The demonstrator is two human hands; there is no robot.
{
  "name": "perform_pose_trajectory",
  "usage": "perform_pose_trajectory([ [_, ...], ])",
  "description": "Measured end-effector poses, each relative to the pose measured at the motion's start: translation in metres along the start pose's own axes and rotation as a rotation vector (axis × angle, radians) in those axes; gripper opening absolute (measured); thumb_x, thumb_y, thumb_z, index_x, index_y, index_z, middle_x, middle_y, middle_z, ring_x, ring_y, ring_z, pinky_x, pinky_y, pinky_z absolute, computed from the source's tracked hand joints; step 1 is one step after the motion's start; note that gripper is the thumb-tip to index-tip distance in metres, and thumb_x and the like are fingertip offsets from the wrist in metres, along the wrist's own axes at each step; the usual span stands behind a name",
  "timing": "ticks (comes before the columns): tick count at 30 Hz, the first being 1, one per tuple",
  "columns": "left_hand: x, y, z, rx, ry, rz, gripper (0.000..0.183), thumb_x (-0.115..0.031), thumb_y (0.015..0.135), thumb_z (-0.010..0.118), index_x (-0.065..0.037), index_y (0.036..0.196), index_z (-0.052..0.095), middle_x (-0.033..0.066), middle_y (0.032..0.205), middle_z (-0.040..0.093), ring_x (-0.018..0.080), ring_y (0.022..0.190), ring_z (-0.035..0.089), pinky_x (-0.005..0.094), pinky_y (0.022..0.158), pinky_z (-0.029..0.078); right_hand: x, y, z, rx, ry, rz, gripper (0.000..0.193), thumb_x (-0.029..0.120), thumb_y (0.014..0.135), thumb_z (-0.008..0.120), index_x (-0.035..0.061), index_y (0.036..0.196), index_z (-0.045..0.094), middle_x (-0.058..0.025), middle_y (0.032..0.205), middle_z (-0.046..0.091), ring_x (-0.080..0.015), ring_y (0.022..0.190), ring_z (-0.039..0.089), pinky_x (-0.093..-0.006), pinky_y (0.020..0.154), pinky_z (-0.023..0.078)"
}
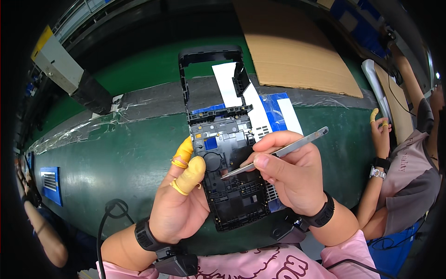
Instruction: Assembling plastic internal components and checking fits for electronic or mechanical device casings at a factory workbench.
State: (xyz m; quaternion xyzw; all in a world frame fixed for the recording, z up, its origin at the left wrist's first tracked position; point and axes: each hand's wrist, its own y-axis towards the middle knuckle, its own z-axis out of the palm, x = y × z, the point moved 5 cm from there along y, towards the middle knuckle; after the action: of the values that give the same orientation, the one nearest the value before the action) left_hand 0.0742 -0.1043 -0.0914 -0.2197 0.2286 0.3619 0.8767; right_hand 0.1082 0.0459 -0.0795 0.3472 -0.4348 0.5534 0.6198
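Pink shirt point(237, 266) faced black housing point(234, 151) | left hand point(179, 211), half-curled, gripped its left edge | right hand point(302, 179), fingers closed, pinched tweezers point(297, 145) over it

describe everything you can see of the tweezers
The tweezers look like slim silver-grey metal, with a rounded back end and narrow, pointed tips. They slant from upper right to lower left, pinched between the thumb and fingers of the right hand. Their tips lie over the black housing; contact is unclear.
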Motion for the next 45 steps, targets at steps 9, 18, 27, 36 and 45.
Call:
perform_pose_trajectory([
  [9, 0.001, 0.0, 0.002, -0.036, 0.097, 0.04, 0.047, -0.027, 0.09, 0.048, -0.01, 0.129, 0.029, 0.0104, 0.123, 0.045, 0.0212, 0.111, 0.05, 0.0364, 0.093, 0.042, -0.002, 0.001, -0.002, 0.013, 0.014, 0.0, 0.017, 0.0, 0.078, 0.063, -0.0015, 0.094, 0.059, -0.0057, 0.081, 0.06, -0.0073, 0.067, 0.056, -0.0177, 0.058, 0.044],
  [18, 0.002, 0.0, 0.002, 0.013, 0.002, 0.011, 0.046, -0.016, 0.092, 0.044, -0.012, 0.134, 0.025, 0.0092, 0.125, 0.044, 0.0198, 0.109, 0.05, 0.0369, 0.092, 0.043, -0.003, 0.0, -0.002, 0.002, -0.015, 0.002, 0.016, 0.0, 0.078, 0.062, -0.0016, 0.094, 0.059, -0.0053, 0.082, 0.06, -0.0072, 0.068, 0.056, -0.0177, 0.058, 0.045],
  [27, -0.001, 0.001, -0.001, 0.009, -0.021, 0.012, 0.047, -0.016, 0.09, 0.046, -0.01, 0.132, 0.026, 0.0095, 0.122, 0.046, 0.0196, 0.107, 0.051, 0.0364, 0.09, 0.044, -0.003, 0.0, 0.0, -0.009, -0.02, -0.023, 0.016, 0.0, 0.078, 0.062, -0.0023, 0.093, 0.058, -0.0061, 0.08, 0.061, -0.0071, 0.065, 0.055, -0.0176, 0.055, 0.043],
  [36, -0.007, 0.025, -0.018, -0.17, 0.209, 0.058, 0.041, 0.0, 0.076, 0.052, -0.003, 0.116, 0.043, 0.007, 0.101, 0.055, 0.0144, 0.085, 0.055, 0.0302, 0.082, 0.047, 0.011, 0.005, -0.016, -0.134, 0.175, -0.075, 0.014, 0.002, 0.078, 0.061, -0.0035, 0.091, 0.057, -0.0091, 0.072, 0.06, -0.0063, 0.055, 0.048, -0.0173, 0.049, 0.038],
  [45, -0.188, 0.158, -0.08, -0.354, 0.665, 0.339, 0.026, -0.019, 0.089, 0.041, -0.007, 0.112, 0.043, 0.0038, 0.103, 0.052, 0.0143, 0.094, 0.051, 0.0373, 0.086, 0.037, 0.022, 0.019, -0.04, -0.196, 0.189, -0.169, 0.011, 0.001, 0.078, 0.059, -0.0037, 0.088, 0.057, -0.0077, 0.072, 0.059, -0.0061, 0.055, 0.048, -0.0169, 0.049, 0.037],
])
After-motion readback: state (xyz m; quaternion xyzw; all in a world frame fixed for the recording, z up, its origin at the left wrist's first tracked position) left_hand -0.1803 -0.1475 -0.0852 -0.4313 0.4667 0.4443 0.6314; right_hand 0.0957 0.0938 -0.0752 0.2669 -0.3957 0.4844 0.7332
